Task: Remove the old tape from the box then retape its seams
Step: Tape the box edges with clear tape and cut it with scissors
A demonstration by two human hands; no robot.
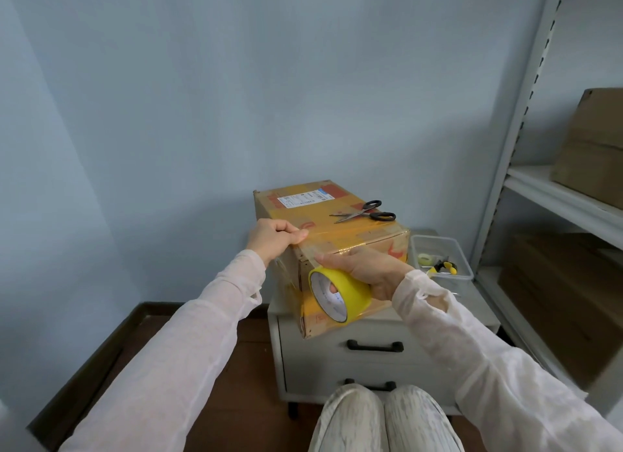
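On a pale, smooth-fronted drawer cabinet (320, 350) sits the rectangular cardboard box (337, 222), its top glossy with tape. Against its near face the right hand (367, 266) grips a yellow tape roll (350, 289), a finger hooked through the white core, while the left hand (273, 237) pinches the clear strip (308, 251) at the top edge. Black-handled steel scissors (362, 213) lie on the box top.

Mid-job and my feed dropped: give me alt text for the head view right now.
A person's right hand holds a yellow tape roll against the near face of a cardboard box, while the left hand grips the box's near left top corner. Scissors lie on the box top; the box sits on a drawer cabinet.
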